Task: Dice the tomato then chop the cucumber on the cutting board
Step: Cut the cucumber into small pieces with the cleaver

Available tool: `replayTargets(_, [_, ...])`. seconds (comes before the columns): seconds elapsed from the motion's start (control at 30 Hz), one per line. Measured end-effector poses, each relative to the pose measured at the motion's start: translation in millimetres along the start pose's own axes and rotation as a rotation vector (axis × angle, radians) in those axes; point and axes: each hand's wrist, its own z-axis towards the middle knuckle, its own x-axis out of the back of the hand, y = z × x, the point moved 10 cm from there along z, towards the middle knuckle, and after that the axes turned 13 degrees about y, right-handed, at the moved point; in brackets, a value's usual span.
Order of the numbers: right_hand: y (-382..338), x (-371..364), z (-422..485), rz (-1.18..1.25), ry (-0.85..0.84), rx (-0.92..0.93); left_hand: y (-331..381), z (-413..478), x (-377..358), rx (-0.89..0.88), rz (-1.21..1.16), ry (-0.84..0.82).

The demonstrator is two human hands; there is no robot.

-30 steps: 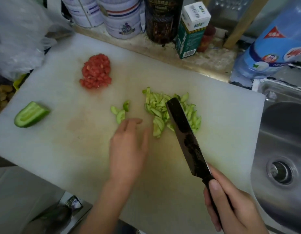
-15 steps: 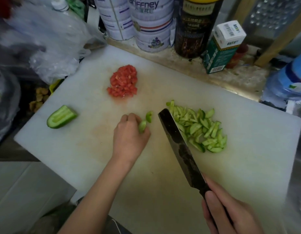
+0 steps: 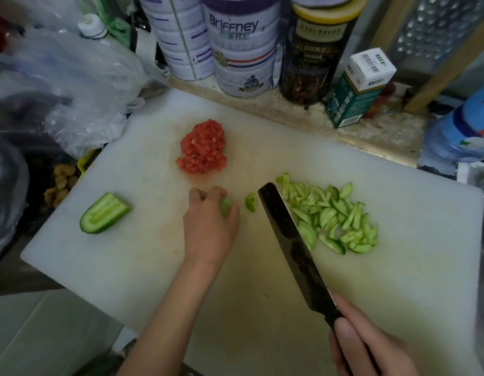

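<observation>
A white cutting board (image 3: pixel 154 267) fills the middle of the view. A heap of diced tomato (image 3: pixel 203 147) lies at its far side. Chopped cucumber slices (image 3: pixel 333 215) are piled at the right. A cucumber end piece (image 3: pixel 104 213) lies cut side up at the left. My left hand (image 3: pixel 208 229) has its fingers curled round a small cucumber bit (image 3: pixel 226 206); another loose bit (image 3: pixel 251 202) lies just right of it. My right hand (image 3: pixel 371 346) grips the handle of a dark knife (image 3: pixel 292 240), whose blade lies against the left edge of the slice pile.
Tall tins (image 3: pixel 243 44), a dark jar (image 3: pixel 316 50) and a green carton (image 3: pixel 357 90) stand behind the board. Plastic bags (image 3: pixel 72 85) crowd the far left. A blue bottle (image 3: pixel 463 131) sits at the right edge.
My left hand moved from lying flat near the loose cucumber bits to curling its fingers around one. The knife stayed beside the slice pile. The camera view shifted.
</observation>
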Motion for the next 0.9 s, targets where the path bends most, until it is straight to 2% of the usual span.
replayTargets(0.1, [-6.7, -6.9, -2.1, -0.020, 0.008, -0.012, 0.3, 0.9, -5.1, -0.028, -0.012, -0.092])
replayTargets(0.2, [-11.1, -8.1, -3.7, -0.023, 0.027, -0.034, 3.5, 3.2, -13.3, -0.125, 0.027, -0.267])
replayTargets(0.27, [-12.5, -6.5, -5.4, -0.055, 0.065, -0.036, 4.5, 7.7, -17.8, -0.230, 0.105, -0.372])
replayTargets(0.43, [-13.8, -7.6, -6.1, -0.115, 0.076, -0.099, 33.4, 11.9, -21.5, -0.658, 0.110, -0.451])
replayTargets(0.57, [-29.6, -21.0, -1.0, -0.057, 0.062, -0.075, 37.8, 13.6, -29.3, -0.756, 0.183, -0.533])
replayTargets(0.6, [-42.2, -8.7, 8.0, -0.038, 0.156, -0.023, 38.1, 13.2, -30.5, -0.767, 0.192, -0.541])
replayTargets(0.63, [-42.2, 6.2, 7.3, -0.059, 0.349, -0.024, 37.3, 11.4, -31.2, -0.770, 0.197, -0.551])
replayTargets(0.67, [-41.1, 10.8, -2.5, 0.021, 0.434, -0.046, 36.1, 7.5, -30.9, -0.768, 0.192, -0.565])
replayTargets(0.7, [-35.0, 6.3, -3.4, 0.053, 0.414, -0.077, 33.7, 1.2, -30.4, -0.763, 0.178, -0.587])
replayTargets(0.77, [-31.3, -22.6, 0.1, 0.094, 0.078, -0.138, 28.2, -18.0, -26.2, -0.774, 0.131, -0.629])
replayTargets(0.8, [-29.9, -34.5, -16.5, 0.082, -0.039, -0.132, 24.3, -28.6, -24.4, -0.784, 0.115, -0.649])
replayTargets(0.83, [-17.5, -27.0, -17.2, 0.046, 0.031, -0.141, 20.5, -37.4, -22.4, -0.789, 0.095, -0.661])
replayTargets(0.9, [-0.1, -18.6, -24.8, -0.029, 0.049, -0.121, 13.5, -43.1, -19.4, -0.763, 0.067, -0.659])
